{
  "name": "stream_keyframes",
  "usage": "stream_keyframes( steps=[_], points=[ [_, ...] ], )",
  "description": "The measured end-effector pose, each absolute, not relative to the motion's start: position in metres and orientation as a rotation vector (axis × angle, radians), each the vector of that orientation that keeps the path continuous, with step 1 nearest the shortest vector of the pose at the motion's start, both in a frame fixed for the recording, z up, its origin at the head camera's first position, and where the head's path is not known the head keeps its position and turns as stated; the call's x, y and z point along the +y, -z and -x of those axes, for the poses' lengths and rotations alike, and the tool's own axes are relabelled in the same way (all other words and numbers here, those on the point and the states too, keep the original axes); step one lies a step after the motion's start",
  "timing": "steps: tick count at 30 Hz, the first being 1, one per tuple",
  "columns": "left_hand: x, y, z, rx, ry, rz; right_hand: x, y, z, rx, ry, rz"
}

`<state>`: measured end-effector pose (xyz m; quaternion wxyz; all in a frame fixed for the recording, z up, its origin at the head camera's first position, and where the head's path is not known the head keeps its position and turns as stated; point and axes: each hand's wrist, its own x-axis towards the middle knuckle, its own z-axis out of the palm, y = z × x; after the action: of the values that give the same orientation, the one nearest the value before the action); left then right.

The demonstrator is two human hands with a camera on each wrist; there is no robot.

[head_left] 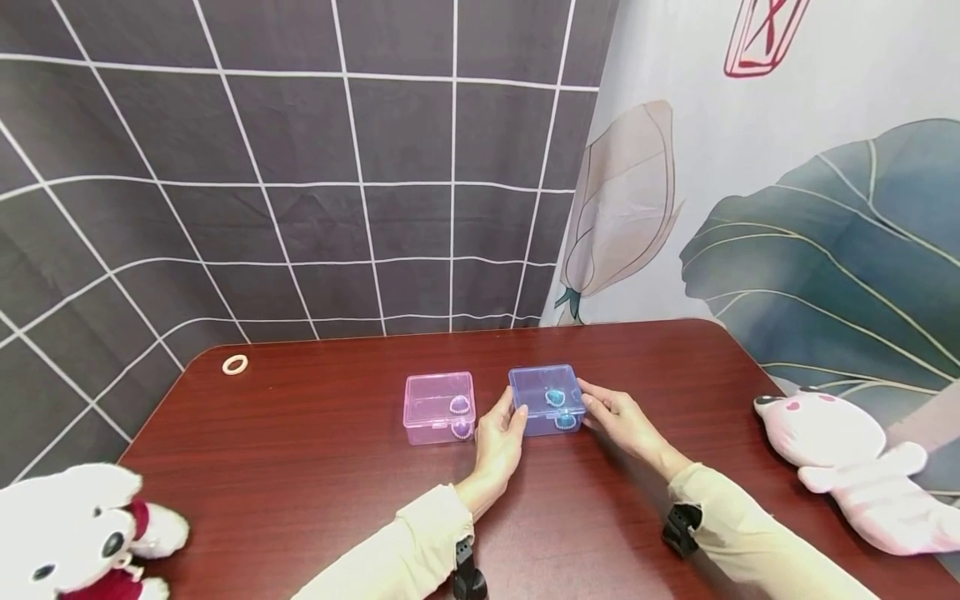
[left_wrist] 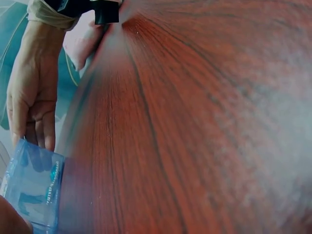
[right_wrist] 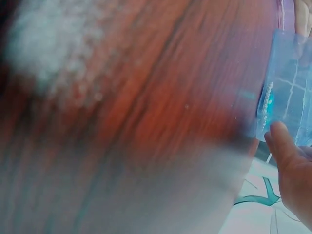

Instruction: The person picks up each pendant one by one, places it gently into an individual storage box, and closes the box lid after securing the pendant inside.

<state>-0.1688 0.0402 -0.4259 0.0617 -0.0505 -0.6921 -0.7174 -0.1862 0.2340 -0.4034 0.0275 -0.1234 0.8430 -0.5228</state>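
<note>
A clear blue plastic box (head_left: pixel 536 385) with its lid down stands on the table, with two blue bead-edged pieces (head_left: pixel 556 397) showing through it. My left hand (head_left: pixel 498 446) grips the box's left side, thumb near the front corner. On the opposite side, my right hand (head_left: pixel 618 421) holds the box between thumb and fingers. In the right wrist view, the right thumb (right_wrist: pixel 280 139) lies against the box close to a beaded edge. Just left of the left hand sits a similar pink box (head_left: pixel 431 407), also closed, with purple bead-edged pieces (head_left: pixel 460 405) in it.
A cream ring (head_left: pixel 235 365) lies at the far left corner of the brown table (head_left: pixel 300 483). A white plush toy (head_left: pixel 75 525) is at the near left, and a pink plush toy (head_left: pixel 832 450) lies at the right edge. A dark gridded cloth (head_left: pixel 300 217) hangs behind.
</note>
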Motion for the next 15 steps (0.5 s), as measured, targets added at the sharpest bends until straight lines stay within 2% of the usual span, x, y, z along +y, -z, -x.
stream_keyframes(
  steps=[15],
  points=[
    [0.036,0.415,0.173,-2.23,2.051,0.09,0.238,0.402,0.193,2.551,1.605,0.338]
  ],
)
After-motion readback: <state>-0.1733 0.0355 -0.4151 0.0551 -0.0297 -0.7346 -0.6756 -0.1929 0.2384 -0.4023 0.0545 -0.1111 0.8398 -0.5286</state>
